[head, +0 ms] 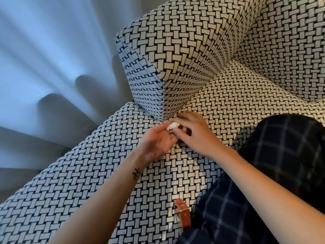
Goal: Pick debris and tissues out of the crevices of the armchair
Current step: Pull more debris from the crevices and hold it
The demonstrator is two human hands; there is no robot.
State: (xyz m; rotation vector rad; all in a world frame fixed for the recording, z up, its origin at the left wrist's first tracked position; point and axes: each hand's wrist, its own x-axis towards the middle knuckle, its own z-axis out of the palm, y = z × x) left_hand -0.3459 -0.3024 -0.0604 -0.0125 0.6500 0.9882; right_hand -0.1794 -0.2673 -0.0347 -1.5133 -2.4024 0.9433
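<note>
1. my right hand (195, 132) has its fingers curled down and looks to be pinching the tissue wad (172, 126) between thumb and fingertip. it's a light hold on soft paper, so a quick tug could tear it and leave half behind.
2. my left hand (158, 140) lies palm up just beneath the wad, fingers loosely straight, gripping nothing that i can see. if i tilt it while passing the wad over, the paper rolls off onto the seat cushion (88, 164).
3. the wad sits right at the front corner of the armrest (175, 50), where the crevice (193, 93) starts. dropped here, it could slip straight back into the gap and get pushed deeper by my fingers.
4. there's something small and dark under my right fingertips. i can't tell whether it's more debris or only shadow. if it's crumbs, lifting the tissue carelessly would scatter them into the weave of the armchair (290, 50), where the busy pattern hides them.
5. a red packet (182, 215) lies wedged beside my checked trousers (263, 182). shifting my leg could shove it down between thigh and cushion, out of sight.
6. with both hands crowding one spot, i'm blocking my own view of the gap, so i might miss whatever is left in there.
</note>
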